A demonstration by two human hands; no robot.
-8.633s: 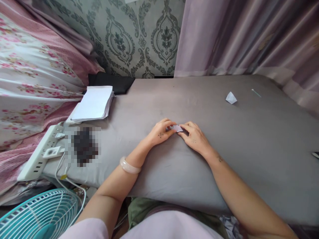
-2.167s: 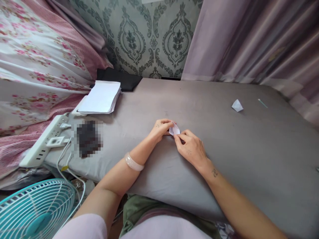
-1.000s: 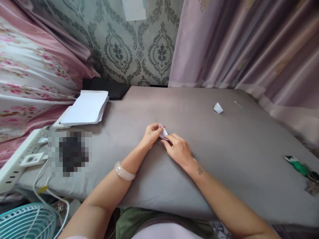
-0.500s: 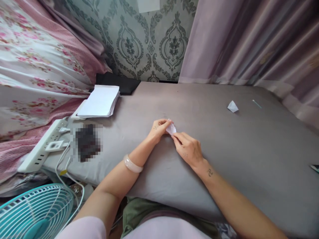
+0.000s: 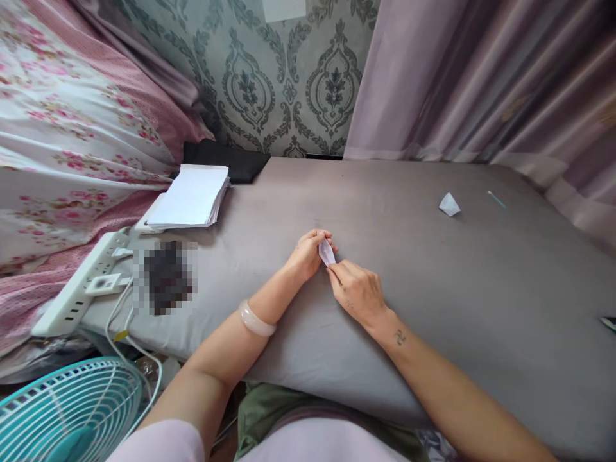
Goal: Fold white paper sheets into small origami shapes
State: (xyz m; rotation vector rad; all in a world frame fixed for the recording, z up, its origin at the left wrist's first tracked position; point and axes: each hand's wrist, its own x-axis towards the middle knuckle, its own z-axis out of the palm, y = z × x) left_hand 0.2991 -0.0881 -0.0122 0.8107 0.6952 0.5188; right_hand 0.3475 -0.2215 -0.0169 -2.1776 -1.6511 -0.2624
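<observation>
A small piece of folded white paper [image 5: 326, 253] is held between my two hands, above the grey cloth surface [image 5: 433, 282]. My left hand [image 5: 308, 253] pinches its upper end, the thumb lying over the top. At the lower end, the fingertips of my right hand [image 5: 357, 284] are closed on the same paper. Its exact folds are too small to make out, and the fingers cover both ends. Farther off to the right lies another folded white paper piece [image 5: 450, 205], with a pointed top.
A stack of white paper [image 5: 190, 196] lies at the back left, by a black flat item [image 5: 231, 162]. Along the left edge sit a power strip [image 5: 79, 285] with cables and a blurred dark object [image 5: 168, 277]. A teal fan [image 5: 72, 410] stands below. A thin stick [image 5: 496, 199] lies far right.
The folded paper has turned to a narrower, steeper angle between my hands. My right hand has shifted slightly left and down, and more left-hand fingertips show behind the paper.
</observation>
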